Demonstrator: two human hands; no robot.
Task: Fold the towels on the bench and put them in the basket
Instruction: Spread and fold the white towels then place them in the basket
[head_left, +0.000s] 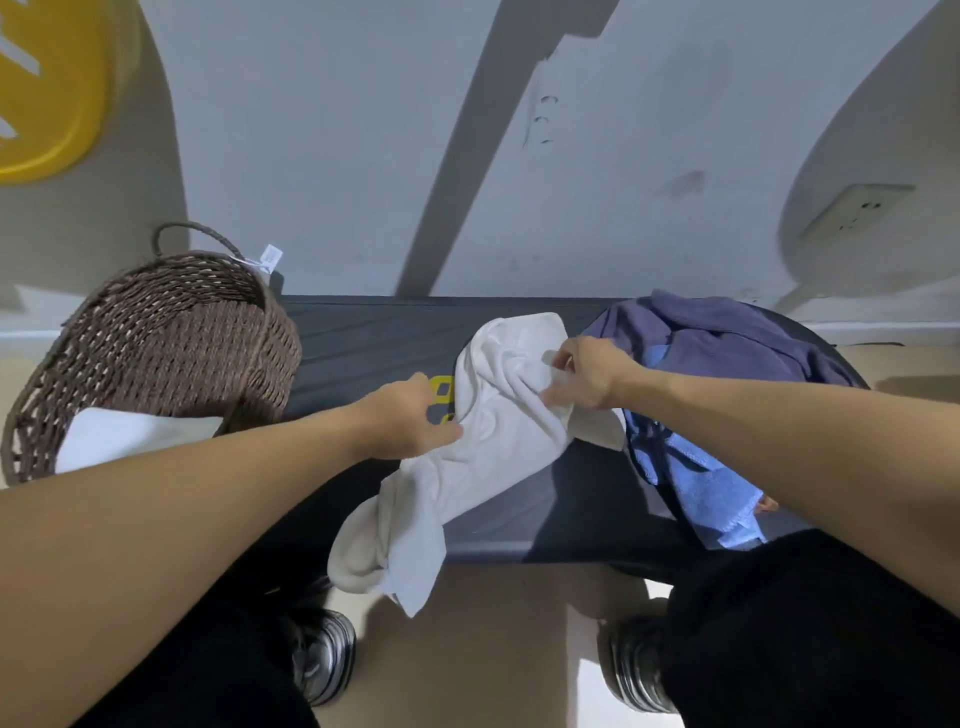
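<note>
One woven basket (156, 332) at left; one folded white towel (130, 434) inside. On the counter (363, 338): one crumpled white towel (483, 467), one purple towel (727, 338), one blue towel (711, 483). Two hands.

The basket (171, 332) is dark brown wicker with paler flecks in the weave, and a white folded towel (130, 434) lies inside it; the bench (363, 338) is dark grey-black with yellow markings (441, 397); one crumpled towel (467, 467) is white, another purple-blue (727, 338), another light blue (711, 483)
</note>
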